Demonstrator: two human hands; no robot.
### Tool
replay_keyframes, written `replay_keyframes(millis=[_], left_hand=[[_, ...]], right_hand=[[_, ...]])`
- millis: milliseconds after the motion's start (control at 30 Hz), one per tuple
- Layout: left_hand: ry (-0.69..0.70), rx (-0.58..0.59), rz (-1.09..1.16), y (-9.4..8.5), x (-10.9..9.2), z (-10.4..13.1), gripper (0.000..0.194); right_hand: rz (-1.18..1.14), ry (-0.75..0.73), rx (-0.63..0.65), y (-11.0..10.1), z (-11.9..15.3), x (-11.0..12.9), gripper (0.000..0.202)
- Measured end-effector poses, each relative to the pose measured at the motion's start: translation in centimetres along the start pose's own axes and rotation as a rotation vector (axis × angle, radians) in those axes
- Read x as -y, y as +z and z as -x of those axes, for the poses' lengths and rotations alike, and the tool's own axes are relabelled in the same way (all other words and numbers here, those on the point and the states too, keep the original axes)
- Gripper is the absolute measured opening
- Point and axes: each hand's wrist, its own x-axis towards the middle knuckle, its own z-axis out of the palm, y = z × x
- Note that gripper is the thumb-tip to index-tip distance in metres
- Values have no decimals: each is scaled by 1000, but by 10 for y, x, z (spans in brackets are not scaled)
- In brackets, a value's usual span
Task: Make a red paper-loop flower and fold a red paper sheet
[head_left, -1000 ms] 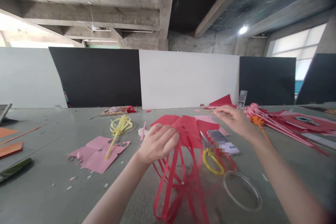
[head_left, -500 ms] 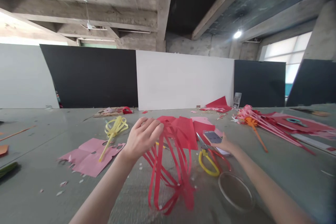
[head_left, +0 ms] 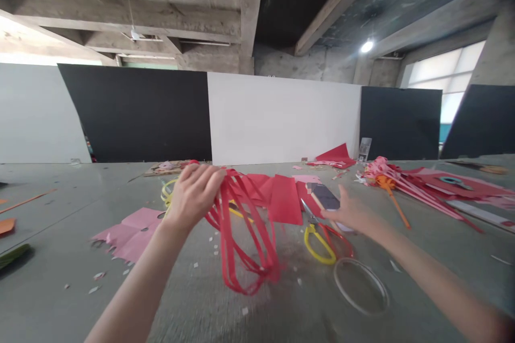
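Several orange paper pieces (head_left: 7, 226) lay on the grey tabletop (head_left: 281, 313), well to the left of the scissors (head_left: 322, 239), as did a green, leaf-like thing (head_left: 14, 255). A pink sheet (head_left: 124, 233) with holes in it lay nearer the scissors on that side, though well apart from them. Beyond it a yellow strip bundle (head_left: 166, 193) was mostly covered by the left hand (head_left: 200, 187). That hand was farther off than the scissors and left of them, its fingers pressed together and curled over one end of the red paper strips (head_left: 227, 241), which hung in long loops between hand and scissors, touching neither blade nor handle. Red sheets (head_left: 285, 201) lay behind and left of the scissors, near the blades.

The phone (head_left: 328, 198) was just beyond the scissors. At its right end the right hand (head_left: 350, 211) had its thumb spread from the fingers; whether they gripped it I could not tell. A pale ring (head_left: 354, 261) lay near the scissors, to their right on the near side. Well right of them were an orange stemmed piece (head_left: 388, 185) and pink strips (head_left: 422, 198).
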Motion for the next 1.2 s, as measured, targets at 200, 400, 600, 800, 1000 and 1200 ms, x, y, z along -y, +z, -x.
replay_keyframes(millis=[200, 400, 600, 800, 1000, 1200], left_hand=[[-144, -67, -104, -7, 31, 12, 10], [-155, -70, -117, -7, 30, 10, 16], [-125, -27, -106, -4, 31, 10, 9], [-147, -50, -118, 0, 31, 9, 6], [-125, 5, -154, 5, 30, 10, 5], [-144, 8, -97, 5, 28, 10, 7]], right_hand=[[149, -194, 277, 15, 120, 50, 92], [292, -191, 440, 44, 150, 72, 94], [-26, -490, 292, 7, 122, 45, 51], [-338, -717, 457, 5, 121, -7, 30], [-266, -793, 538, 12, 124, -6, 32], [-396, -696, 368, 14, 122, -10, 29]])
